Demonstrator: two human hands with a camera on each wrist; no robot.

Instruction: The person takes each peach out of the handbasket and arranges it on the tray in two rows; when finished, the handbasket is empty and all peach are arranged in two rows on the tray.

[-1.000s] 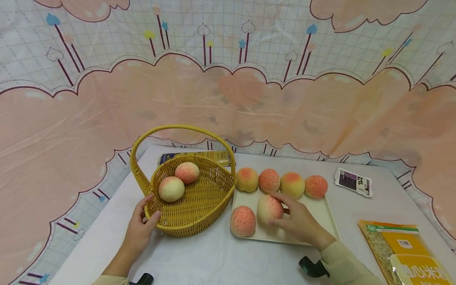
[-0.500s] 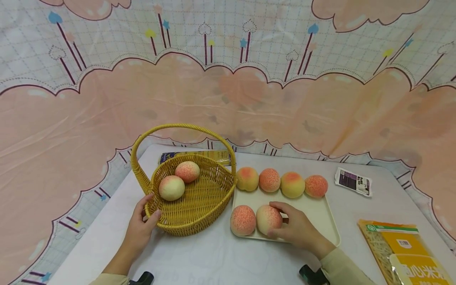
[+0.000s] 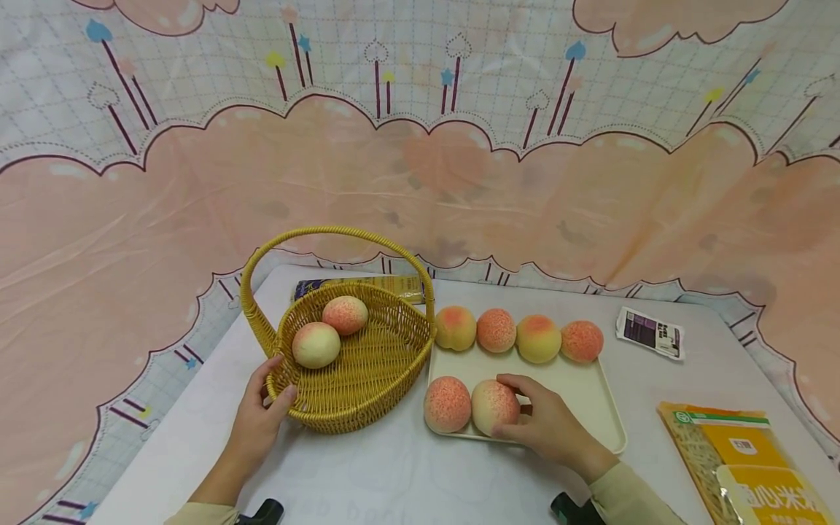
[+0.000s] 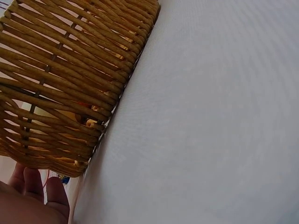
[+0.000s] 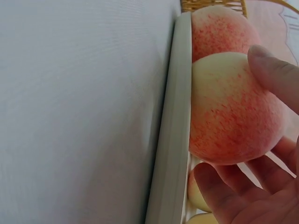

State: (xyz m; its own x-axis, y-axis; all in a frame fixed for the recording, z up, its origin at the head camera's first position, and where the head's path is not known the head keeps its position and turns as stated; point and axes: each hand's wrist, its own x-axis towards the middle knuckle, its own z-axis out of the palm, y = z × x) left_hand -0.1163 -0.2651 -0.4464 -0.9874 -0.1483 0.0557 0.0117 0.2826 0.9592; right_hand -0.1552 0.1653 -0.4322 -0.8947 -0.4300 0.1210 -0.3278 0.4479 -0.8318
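A yellow wicker basket (image 3: 354, 419) with a tall arched handle stands at the left, two peaches (image 3: 316, 345) inside. My left hand (image 3: 259, 408) holds its near left side; in the left wrist view, fingertips (image 4: 56, 191) show beside the weave. On a cream tray (image 3: 577, 408), my right hand (image 3: 551, 419) holds a pale, red-speckled peach (image 3: 494, 408) between thumb and fingers. Beside it, at the tray's front left, sits a redder peach (image 3: 448, 405). The right wrist view has the thumb (image 5: 275, 74) on the held peach (image 5: 233, 112), which sits just inside the tray's rim.
Several peaches, among them a yellow one (image 3: 539, 339), line the tray's back edge. A yellow-and-blue packet (image 3: 394, 287) lies behind the basket. Farther right are a small white-and-purple packet (image 3: 650, 334) and a large orange-yellow bag (image 3: 744, 463). A patterned curtain (image 3: 420, 182) hangs behind the table.
My right hand has brought the pale peach down and toward me, to the tray's front beside the redder peach. During the last half second it barely moves. My left hand stays on the basket.
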